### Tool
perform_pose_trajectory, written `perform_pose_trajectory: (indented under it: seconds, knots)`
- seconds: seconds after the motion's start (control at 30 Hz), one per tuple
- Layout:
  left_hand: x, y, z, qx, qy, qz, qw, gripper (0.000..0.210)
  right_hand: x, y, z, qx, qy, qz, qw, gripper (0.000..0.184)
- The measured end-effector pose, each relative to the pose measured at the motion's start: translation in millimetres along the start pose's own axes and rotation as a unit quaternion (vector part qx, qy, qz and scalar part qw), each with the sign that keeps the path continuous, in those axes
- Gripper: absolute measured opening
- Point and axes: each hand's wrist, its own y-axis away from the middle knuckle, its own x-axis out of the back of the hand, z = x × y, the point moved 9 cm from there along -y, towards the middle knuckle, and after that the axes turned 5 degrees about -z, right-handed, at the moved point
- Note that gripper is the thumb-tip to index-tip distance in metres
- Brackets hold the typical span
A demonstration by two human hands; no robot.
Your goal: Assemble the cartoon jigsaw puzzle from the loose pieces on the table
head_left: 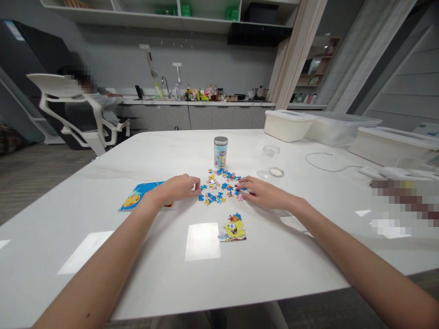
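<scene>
Loose jigsaw pieces [212, 197], mostly blue with some yellow and pink, lie scattered on the white table between my hands. My left hand [180, 187] is at their left edge, its fingers curled in and pointing down; whether a piece is between the fingertips is hidden. Over the right side of the pieces, my right hand [262, 192] has its fingers apart, the tips touching or just above several pieces. Closer to me lies a joined corner of the puzzle [233, 228] with a yellow cartoon face. A blue picture sheet [137, 194] is partly covered by my left hand and forearm.
A printed jar with a silver lid [220, 153] stands behind the pieces. Right of it are a clear jar [269, 160] and a round lid [276, 172]. Lidded bins [290, 125] and a white cable [325, 170] lie at right. A person [103, 103] sits beyond the table.
</scene>
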Motion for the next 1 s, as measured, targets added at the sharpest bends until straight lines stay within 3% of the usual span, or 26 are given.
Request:
perform_pose_trajectory:
  seconds: [0.3, 0.57, 0.83, 1.0]
  knots:
    - [-3.7, -3, -5, 0.005, -0.004, -0.005, 1.000, 0.033, 18, 4, 19, -0.130, 0.033, 0.037, 0.990, 0.019]
    - [-6.0, -4, -7, 0.011, -0.005, -0.008, 1.000, 0.030, 12, 10, 43, -0.211, 0.045, 0.045, 0.975, 0.026]
    - [-9.6, -7, -10, 0.025, 0.011, -0.018, 0.999, 0.028, 0, 0, 34, -0.147, 0.038, 0.028, 0.988, 0.043]
    - [-7.2, -5, -8, 0.031, 0.021, -0.020, 0.999, 0.032, -6, -3, 19, -0.098, 0.027, 0.004, 0.995, 0.041]
